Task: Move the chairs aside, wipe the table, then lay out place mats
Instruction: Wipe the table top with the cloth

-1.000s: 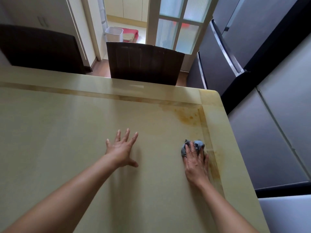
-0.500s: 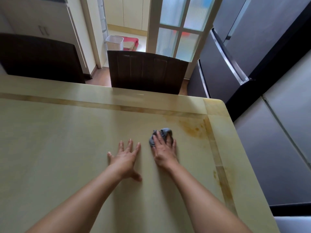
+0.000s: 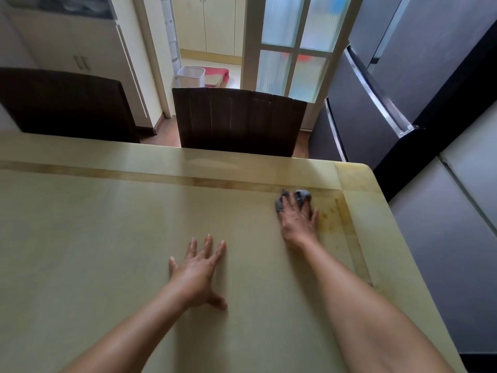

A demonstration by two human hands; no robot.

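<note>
A pale yellow-green table (image 3: 94, 238) with a tan border strip fills the lower view. My right hand (image 3: 298, 219) presses flat on a small grey cloth (image 3: 302, 195) near the table's far right corner, beside brownish stains (image 3: 329, 212). My left hand (image 3: 197, 270) rests flat on the table's middle with its fingers spread, holding nothing. Two dark brown chairs stand along the far side: one (image 3: 236, 121) at the centre, one (image 3: 61, 103) at the left. No place mats are in view.
A grey refrigerator (image 3: 390, 84) stands close to the table's right end, with grey cabinet fronts (image 3: 443, 251) beside it. Behind the chairs are a glass-paned door (image 3: 293, 44), a doorway with a white bin (image 3: 191, 76), and white cupboards (image 3: 80, 49).
My right hand slid the cloth left toward the left hand, then away to the far right corner by the stains. My left hand stayed planted.
</note>
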